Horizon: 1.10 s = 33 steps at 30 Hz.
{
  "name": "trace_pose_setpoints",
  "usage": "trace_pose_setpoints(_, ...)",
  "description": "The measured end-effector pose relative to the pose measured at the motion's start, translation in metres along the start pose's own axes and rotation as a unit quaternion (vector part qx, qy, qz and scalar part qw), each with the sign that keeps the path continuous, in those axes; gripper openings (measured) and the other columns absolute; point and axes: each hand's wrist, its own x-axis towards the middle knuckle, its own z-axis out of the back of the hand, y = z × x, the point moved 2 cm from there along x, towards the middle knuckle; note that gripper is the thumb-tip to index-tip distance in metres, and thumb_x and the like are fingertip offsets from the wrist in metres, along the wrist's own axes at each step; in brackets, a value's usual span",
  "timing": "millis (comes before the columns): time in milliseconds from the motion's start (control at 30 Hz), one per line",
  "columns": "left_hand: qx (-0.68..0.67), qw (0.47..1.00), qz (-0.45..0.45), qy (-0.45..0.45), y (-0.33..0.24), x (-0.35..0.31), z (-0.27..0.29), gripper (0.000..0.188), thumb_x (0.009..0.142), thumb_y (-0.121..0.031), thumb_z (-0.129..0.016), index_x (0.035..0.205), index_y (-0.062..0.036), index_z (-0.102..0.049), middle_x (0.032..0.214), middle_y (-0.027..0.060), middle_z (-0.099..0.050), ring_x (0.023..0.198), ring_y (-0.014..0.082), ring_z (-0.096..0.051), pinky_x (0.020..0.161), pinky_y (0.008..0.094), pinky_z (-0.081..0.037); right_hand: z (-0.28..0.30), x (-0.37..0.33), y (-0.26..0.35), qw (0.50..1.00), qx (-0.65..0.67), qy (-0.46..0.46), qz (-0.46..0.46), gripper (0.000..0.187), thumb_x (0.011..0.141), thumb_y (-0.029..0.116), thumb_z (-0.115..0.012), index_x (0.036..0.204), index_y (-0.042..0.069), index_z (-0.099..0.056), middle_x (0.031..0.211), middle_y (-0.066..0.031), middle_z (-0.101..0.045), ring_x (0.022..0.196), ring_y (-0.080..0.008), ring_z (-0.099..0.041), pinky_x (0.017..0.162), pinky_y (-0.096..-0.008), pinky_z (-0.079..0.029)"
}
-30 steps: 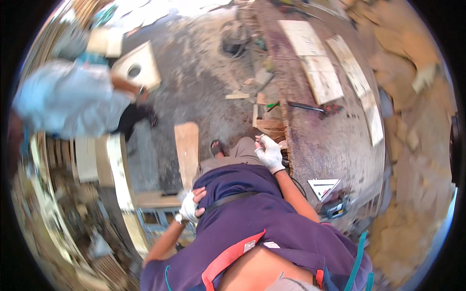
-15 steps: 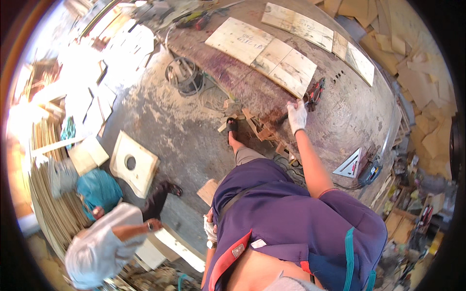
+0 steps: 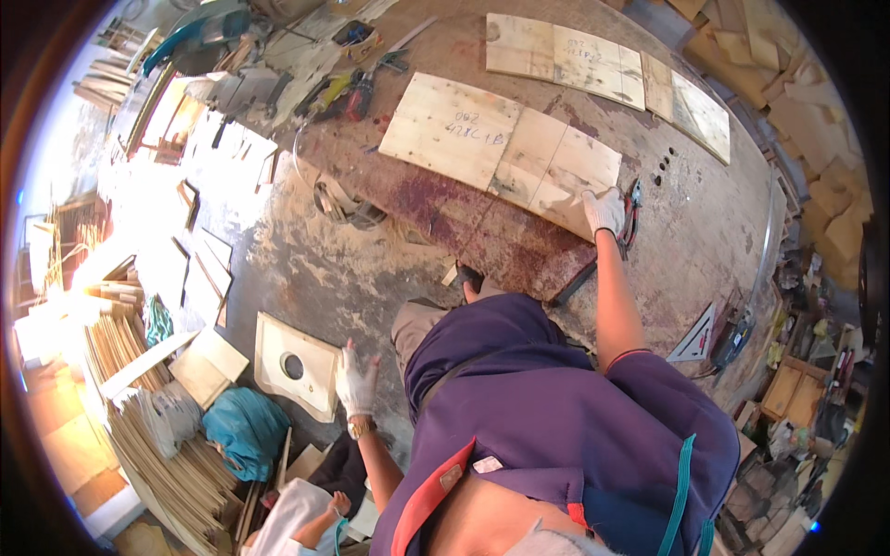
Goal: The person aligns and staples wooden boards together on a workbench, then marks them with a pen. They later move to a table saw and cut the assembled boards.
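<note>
My right hand, in a white knit glove, reaches over the bench to the right end of a pale plywood panel. Its fingers are curled at the panel's edge. Right beside it lie red-and-black pliers. The panel is made of joined pieces and has handwriting on it. My left hand, also gloved, hangs in the air on the left with fingers spread and nothing in them. Beneath and behind it a pale board with a round hole lies on the floor.
A second plywood panel lies farther back on the bench. A dark bar rests by the near edge; a set square and a power tool are at right. Another person is at lower left, near a teal bag.
My left hand has come up from beside my waist, fingers spreading. My right hand has shifted along the panel's right end. The other person has moved lower in view, and my view has turned.
</note>
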Motion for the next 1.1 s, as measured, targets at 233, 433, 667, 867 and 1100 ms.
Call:
trace_pose_setpoints(233, -0.392, 0.917, 0.042, 0.07, -0.101, 0.184, -0.042, 0.057, 0.1, -0.025, -0.066, 0.148, -0.0019, -0.047, 0.125, 0.013, -0.066, 0.111, 0.025, -0.065, 0.097, 0.037, -0.05, -0.009, 0.04, -0.025, 0.995, 0.064, 0.048, -0.053, 0.07, 0.082, 0.054, -0.067, 0.121, -0.005, -0.062, 0.119, -0.0333, -0.067, 0.112, -0.0446, -0.066, 0.097, -0.0487, -0.052)
trace_pose_setpoints(433, -0.663, 0.641, 0.229, 0.31, -0.179, 0.284, -0.128, 0.066, 0.099, -0.052, -0.062, 0.143, -0.0064, -0.046, 0.122, 0.0122, -0.062, 0.1, 0.0225, -0.061, 0.086, 0.0344, -0.05, 0.016, -0.013, -0.022, 0.95, 0.284, 0.119, -0.055, 0.059, 0.089, 0.054, -0.065, 0.1, -0.004, -0.071, 0.085, -0.0157, -0.072, 0.081, -0.0251, -0.069, 0.076, -0.0393, -0.051)
trace_pose_setpoints(667, -0.516, 0.806, 0.03, 0.288, -0.207, 0.3, -0.172, 0.072, 0.101, -0.063, -0.049, 0.151, -0.012, -0.043, 0.15, 0.0065, -0.051, 0.133, 0.0256, -0.049, 0.112, 0.0461, -0.038, 0.05, -0.084, -0.018, 0.923, 0.198, 0.321, -0.071, 0.061, 0.088, 0.058, -0.065, 0.099, -0.002, -0.071, 0.093, -0.0244, -0.072, 0.092, -0.0384, -0.07, 0.082, -0.0443, -0.052)
trace_pose_setpoints(867, -0.648, 0.647, 0.291, 0.278, -0.212, 0.281, -0.174, 0.072, 0.1, -0.062, -0.051, 0.154, -0.0144, -0.041, 0.154, 0.0045, -0.048, 0.139, 0.0263, -0.046, 0.117, 0.0465, -0.036, 0.051, 0.047, -0.028, 0.935, 0.35, 0.037, -0.047, 0.035, 0.097, 0.04, -0.064, 0.089, 0.006, -0.06, 0.077, -0.0097, -0.064, 0.071, -0.0239, -0.059, 0.067, -0.0396, -0.049)
trace_pose_setpoints(1100, -0.634, 0.672, 0.306, 0.228, -0.216, 0.276, -0.169, 0.072, 0.098, -0.06, -0.057, 0.151, -0.0136, -0.046, 0.147, 0.0029, -0.053, 0.132, 0.0266, -0.051, 0.112, 0.046, -0.041, 0.054, 0.314, -0.001, 0.527, 0.802, 0.008, -0.281, 0.036, 0.102, 0.038, -0.052, 0.122, 0.009, -0.056, 0.113, -0.0151, -0.064, 0.107, -0.0275, -0.06, 0.082, -0.0415, -0.05)
